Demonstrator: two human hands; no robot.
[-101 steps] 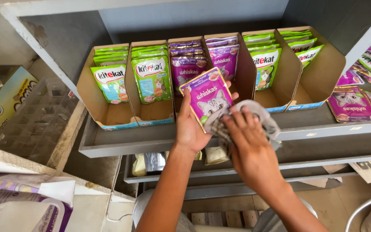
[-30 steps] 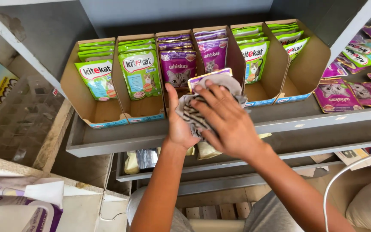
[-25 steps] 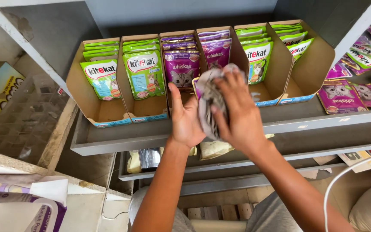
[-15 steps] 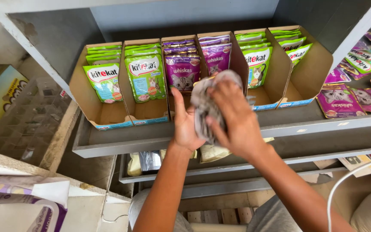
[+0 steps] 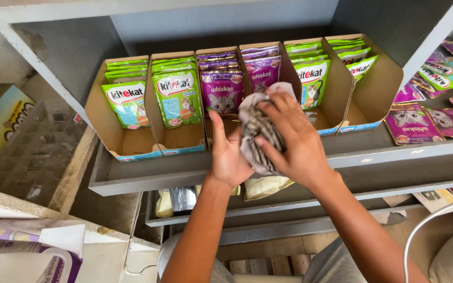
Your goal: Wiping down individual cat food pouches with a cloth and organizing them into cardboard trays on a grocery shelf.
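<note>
**What sits around me on the shelves**

In front of me, a grey shelf carries a row of open cardboard display boxes. The two on my left hold green pet food pouches, the middle ones hold purple pouches, and further right stand more green pouches. The rightmost box looks nearly bare at the front. Past it, loose purple pouches lie flat on the shelf. Below is a lower shelf with pale packets and a silvery packet. On my far left I see a clear plastic tray, and near my knee a purple and white bag. A white cable curves at lower right.
</note>
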